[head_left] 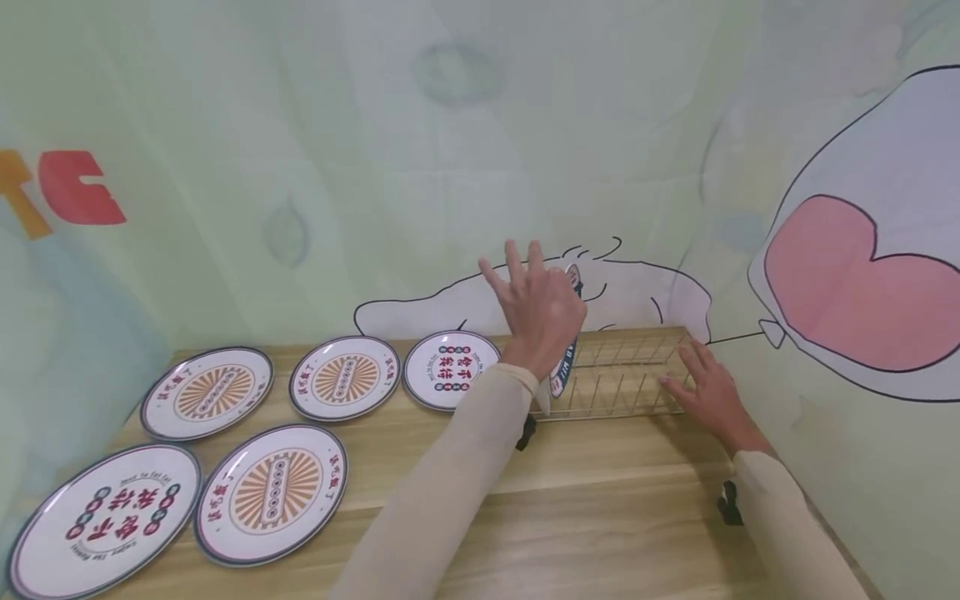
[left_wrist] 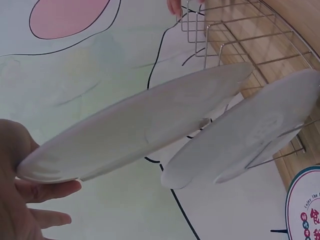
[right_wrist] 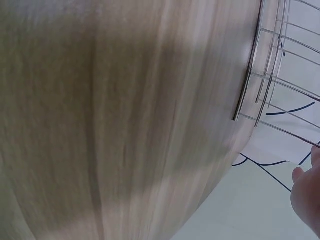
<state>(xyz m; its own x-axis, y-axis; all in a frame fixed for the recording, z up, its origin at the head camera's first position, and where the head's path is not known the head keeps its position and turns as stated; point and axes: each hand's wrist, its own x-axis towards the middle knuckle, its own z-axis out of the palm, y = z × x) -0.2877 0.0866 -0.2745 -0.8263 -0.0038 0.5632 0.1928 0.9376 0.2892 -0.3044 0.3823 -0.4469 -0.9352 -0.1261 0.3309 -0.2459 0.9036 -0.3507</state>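
While the left hand works just below the centre of the frame, its grip narrows to a pinch: thumb and forefinger have hold of the rim of a plate, and the other fingers spread upward. That held plate tilts steeply above the wire rack, its lower edge close to the wires; contact cannot be told. In the left wrist view, a second plate stands tilted in the rack at the right of the frame, just beside the held one.

At right of centre in the head view, the right hand has its fingers loosely extended, thumb apart, at the rack's right end; how firmly its grip bears on the wires cannot be told.

Five plates lie face up at the left of the wooden worktop: three in a back row, the sunburst plate and the large plate in front, close together toward the lower left corner. Behind hangs a pale green backdrop with a pink heart at the right.
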